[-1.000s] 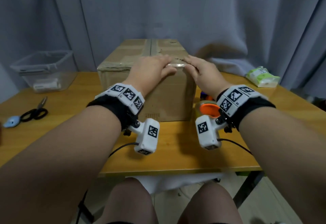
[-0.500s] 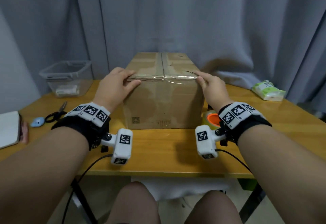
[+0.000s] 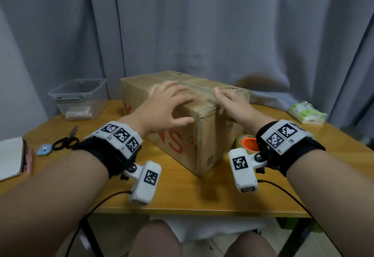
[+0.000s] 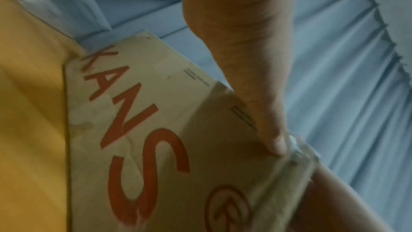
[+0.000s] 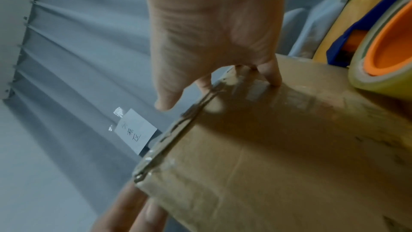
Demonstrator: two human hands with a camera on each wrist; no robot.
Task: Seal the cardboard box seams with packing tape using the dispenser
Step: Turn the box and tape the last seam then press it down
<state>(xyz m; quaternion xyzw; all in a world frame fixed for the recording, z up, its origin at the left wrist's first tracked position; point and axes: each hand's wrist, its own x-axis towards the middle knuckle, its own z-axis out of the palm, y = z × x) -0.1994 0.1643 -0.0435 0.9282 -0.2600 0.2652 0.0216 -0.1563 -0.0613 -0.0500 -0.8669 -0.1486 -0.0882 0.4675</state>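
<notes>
The cardboard box [image 3: 210, 135] stands on the wooden table [image 3: 182, 194] with one corner turned toward me, and its long side [image 4: 138, 130] shows red letters. Clear tape [image 3: 200, 90] runs along the top seam and wraps the near top edge [image 4: 287, 174]. My left hand [image 3: 168, 106] lies on the top with fingers spread, and its thumb [image 4: 274, 140] presses the lettered side by the taped corner. My right hand [image 3: 234, 104] rests on the top edge of the end face [image 5: 278, 147], little finger [image 5: 273, 75] touching the tape. The tape dispenser [image 3: 250, 145] with its orange core [image 5: 387, 47] lies behind my right wrist.
A clear plastic bin [image 3: 81, 98] stands at the back left. Scissors [image 3: 64, 141], a small blue object [image 3: 44, 149] and a notebook [image 3: 10, 159] lie at the left. A green wipes pack [image 3: 307, 113] sits at the right. A grey curtain hangs close behind the box.
The box has turned on the table, from end face toward me to corner toward me, lettered side now showing. Both hands moved with it along the top.
</notes>
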